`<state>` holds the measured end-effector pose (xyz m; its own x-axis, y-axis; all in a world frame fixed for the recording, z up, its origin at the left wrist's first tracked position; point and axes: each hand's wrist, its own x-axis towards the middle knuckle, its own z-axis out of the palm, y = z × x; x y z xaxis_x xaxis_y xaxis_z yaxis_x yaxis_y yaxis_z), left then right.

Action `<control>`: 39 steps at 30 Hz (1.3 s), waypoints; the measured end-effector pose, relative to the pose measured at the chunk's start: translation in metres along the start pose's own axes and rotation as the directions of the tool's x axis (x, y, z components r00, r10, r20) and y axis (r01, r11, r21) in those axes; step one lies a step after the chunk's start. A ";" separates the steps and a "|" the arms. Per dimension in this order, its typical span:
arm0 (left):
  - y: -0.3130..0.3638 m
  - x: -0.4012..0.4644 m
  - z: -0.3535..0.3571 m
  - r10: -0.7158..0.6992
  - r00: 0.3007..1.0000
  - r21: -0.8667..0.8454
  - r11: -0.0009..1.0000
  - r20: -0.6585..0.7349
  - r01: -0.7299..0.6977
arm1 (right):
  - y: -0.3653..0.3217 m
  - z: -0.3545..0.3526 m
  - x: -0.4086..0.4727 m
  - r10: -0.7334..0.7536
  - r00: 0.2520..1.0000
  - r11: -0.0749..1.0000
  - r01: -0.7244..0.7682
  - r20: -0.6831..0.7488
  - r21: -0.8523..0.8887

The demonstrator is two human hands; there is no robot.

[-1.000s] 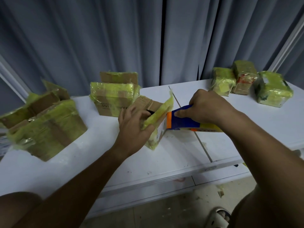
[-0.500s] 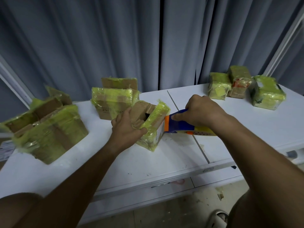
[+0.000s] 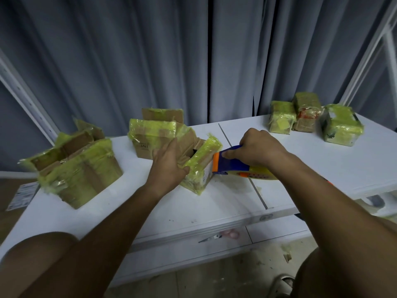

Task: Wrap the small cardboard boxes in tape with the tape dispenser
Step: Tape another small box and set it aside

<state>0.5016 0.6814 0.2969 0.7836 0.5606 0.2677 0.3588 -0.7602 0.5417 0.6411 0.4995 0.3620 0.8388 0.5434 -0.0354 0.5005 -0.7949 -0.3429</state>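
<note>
At the middle of the white tabletop [image 3: 214,203], the small cardboard box [image 3: 198,168] stands tilted, gripped by the left hand [image 3: 169,166]; the right hand [image 3: 256,150] clasps the tape dispenser [image 3: 231,164] against its side. It looks light, easily dented, slick with tape: best held by its corners.

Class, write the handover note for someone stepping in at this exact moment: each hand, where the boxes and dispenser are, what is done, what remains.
Left hand: holds the small box on the white table.
Right hand: grips the tape dispenser, its orange end against the box's side.
Done: three wrapped boxes far right.
Left: finish this box; its top looks open. Open boxes at left and behind look only partly taped.
</note>
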 end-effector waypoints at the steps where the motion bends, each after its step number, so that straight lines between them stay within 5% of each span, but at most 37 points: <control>1: 0.001 -0.001 -0.001 0.017 1.000 0.014 1.000 0.007 -0.018 | 0.003 -0.001 -0.002 -0.007 1.000 1.000 0.007 -0.006 0.009; 14: 0.010 0.021 0.014 0.212 0.931 0.250 0.924 0.297 -0.290 | 0.022 -0.051 -0.006 0.001 0.994 0.979 -0.022 0.105 0.203; 18: 0.015 0.033 0.019 0.184 0.916 0.241 0.929 0.356 -0.280 | 0.028 -0.058 0.003 0.020 0.991 0.968 -0.053 0.134 0.245; 26: -0.009 0.033 0.017 0.220 0.938 -0.052 0.976 0.269 -0.214 | 0.025 -0.062 0.017 0.097 0.985 0.917 -0.143 0.140 0.371; 39: -0.017 0.021 0.003 0.185 0.900 -0.380 0.925 0.394 -0.024 | -0.010 -0.058 0.009 0.005 0.984 0.888 -0.086 0.179 0.451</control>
<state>0.5131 0.7052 0.2905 0.9718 0.2344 0.0271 0.1205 -0.5918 0.7970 0.6559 0.4965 0.4191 0.7890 0.5792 -0.2048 0.2755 -0.6315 -0.7248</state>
